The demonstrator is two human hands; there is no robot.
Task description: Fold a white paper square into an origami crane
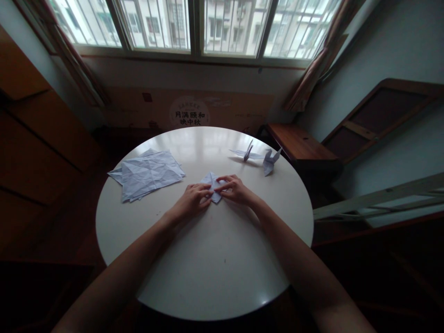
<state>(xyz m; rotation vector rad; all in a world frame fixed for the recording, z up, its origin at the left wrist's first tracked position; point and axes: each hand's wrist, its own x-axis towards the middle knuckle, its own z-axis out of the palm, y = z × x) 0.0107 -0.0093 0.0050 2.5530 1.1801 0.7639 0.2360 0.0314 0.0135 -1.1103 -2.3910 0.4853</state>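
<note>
A small white sheet of folded paper (212, 178) lies in a diamond shape near the middle of the round white table (208, 259). My left hand (194, 196) holds its left side, the fingers bent over the edge. On the right side my right hand (234, 188) grips the same paper, index finger and thumb on its creased middle. The fingers partly cover the folds. Beyond my right hand stand two folded paper cranes, one with long flat wings (247, 152) and one more upright (269, 162).
Left of my hands lies a stack of creased paper sheets (151, 173). Behind the table are a large printed cardboard box (243, 106) and barred windows. A brown wooden stool or low table (294, 141) stands at the back right, with orange-brown cabinets (38, 152) at the left.
</note>
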